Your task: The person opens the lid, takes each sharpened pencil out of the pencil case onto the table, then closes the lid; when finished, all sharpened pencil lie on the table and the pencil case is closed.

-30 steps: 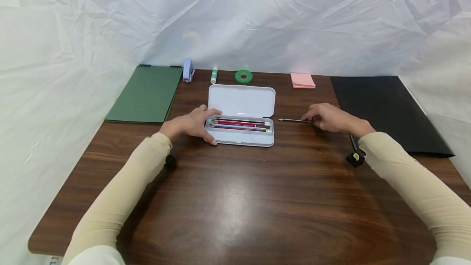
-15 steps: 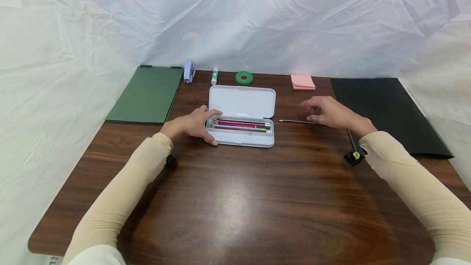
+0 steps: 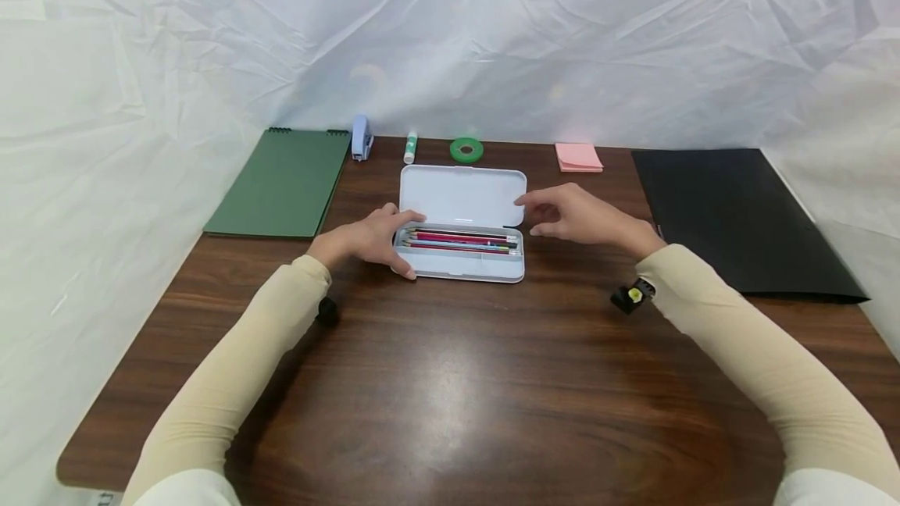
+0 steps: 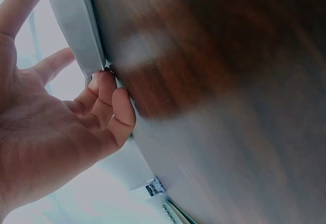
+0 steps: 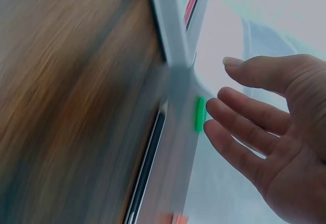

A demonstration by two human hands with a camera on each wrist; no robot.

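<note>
Pencil case [image 3: 460, 252] sits center frame on the table [image 3: 450, 381], lid [image 3: 461, 194] flipped open toward the top of frame, long axis left-right, pencils [image 3: 460, 239] inside lying along that axis with tips toward frame left. Left hand [image 3: 366, 239] grips the case's left end, thumb on the near corner, fingers curled round the far edge. Right hand [image 3: 573, 215] hovers just off the lid's right edge, fingers loosely spread, holding nothing; case lies to its left, so it looks the nearer hand to the lid.
</note>
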